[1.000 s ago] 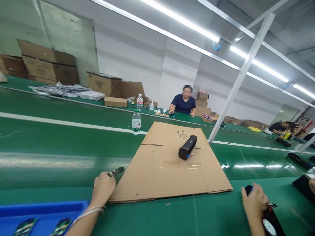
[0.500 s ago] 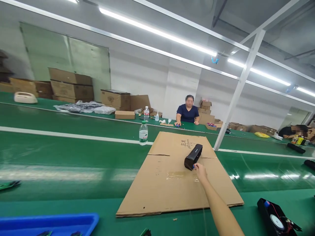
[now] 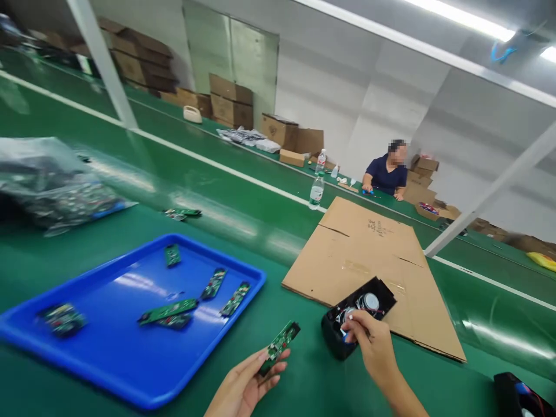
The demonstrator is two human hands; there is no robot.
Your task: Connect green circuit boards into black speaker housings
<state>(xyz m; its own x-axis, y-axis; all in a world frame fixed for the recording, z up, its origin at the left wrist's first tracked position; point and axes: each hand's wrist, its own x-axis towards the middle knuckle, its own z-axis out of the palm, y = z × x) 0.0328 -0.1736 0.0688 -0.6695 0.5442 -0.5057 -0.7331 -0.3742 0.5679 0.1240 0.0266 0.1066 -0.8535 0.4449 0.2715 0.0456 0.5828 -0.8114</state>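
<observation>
My left hand point(image 3: 254, 376) has a narrow green circuit board point(image 3: 280, 347) between thumb and fingers, just right of the blue tray. To its right, my right hand point(image 3: 369, 339) grips a black speaker case point(image 3: 336, 341) with thumb and fingertips at its open side. Inside the case shows a round silver speaker driver point(image 3: 370, 302), with a second one partly behind my fingers. A bit of blue shows under the fingertips; what exactly they pinch there is hidden. The case is tilted over the near edge of a flat cardboard sheet point(image 3: 347, 243).
Several circuit boards lie in the blue tray point(image 3: 143, 399). Behind it are a clear bag of boards point(image 3: 65, 202) and loose boards point(image 3: 182, 214). Another black case point(image 3: 516, 394) sits at lower right. A water bottle point(image 3: 317, 192) stands behind the cardboard; a person point(image 3: 386, 174) sits across the line.
My view has swung left and down. My right hand has brought the black case nearer from over the cardboard, its open side now showing. My left hand has come into view with a circuit board.
</observation>
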